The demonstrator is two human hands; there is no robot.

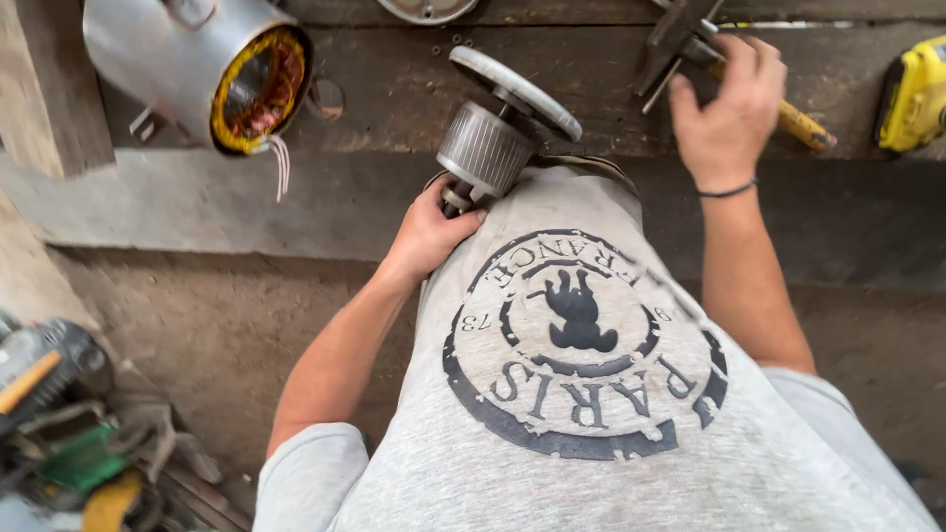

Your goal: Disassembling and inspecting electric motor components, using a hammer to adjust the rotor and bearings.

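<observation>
Fingers [455,219] of the left hand [429,236] wrapped tight round the shaft end of the motor rotor [485,148], propped against the tabletop [394,89] edge. Beyond them, upper left, stator housing [212,69]. Right hand [729,113] curled over a yellow-handled hammer [798,123]. Likely mid-disassembly; calls next for a firm brace.
</observation>
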